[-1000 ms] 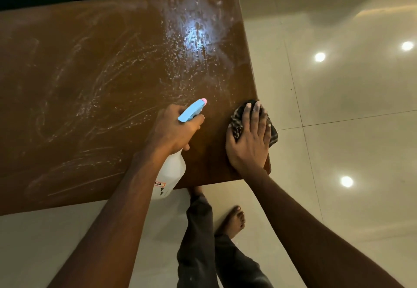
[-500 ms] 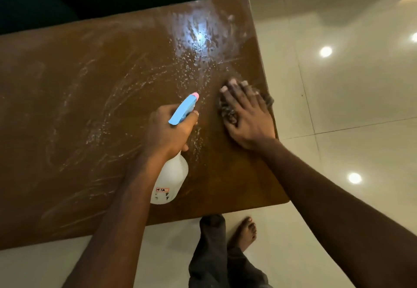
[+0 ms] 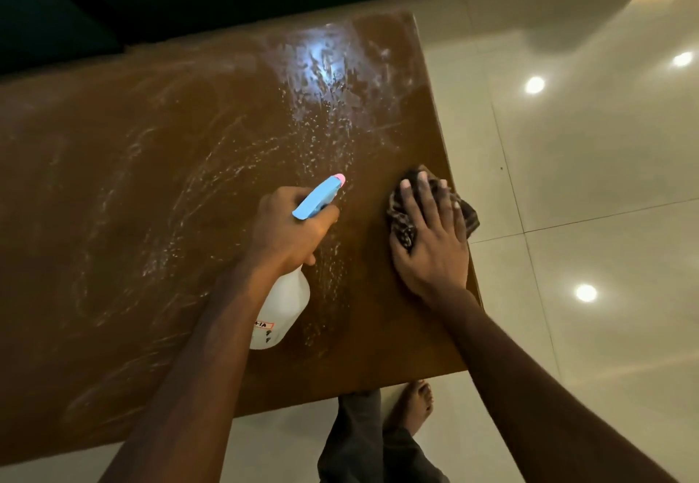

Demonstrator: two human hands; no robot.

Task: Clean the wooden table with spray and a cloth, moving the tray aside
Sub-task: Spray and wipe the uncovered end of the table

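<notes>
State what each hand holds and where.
The left hand grips the spray bottle by its neck, under the blue trigger. The right hand presses flat on the cloth.

Left hand [image 3: 291, 229] grips the spray bottle [image 3: 281, 305]; right hand [image 3: 431, 240] presses the cloth [image 3: 401, 218] on the wet table [image 3: 132, 199].

Spray bottle [image 3: 285, 301]: small orange-bordered label [image 3: 263, 325] near base, dark characters inside (too blurred to read). Tiny dark marks just under it, unreadable too. Nothing legible here.
</notes>
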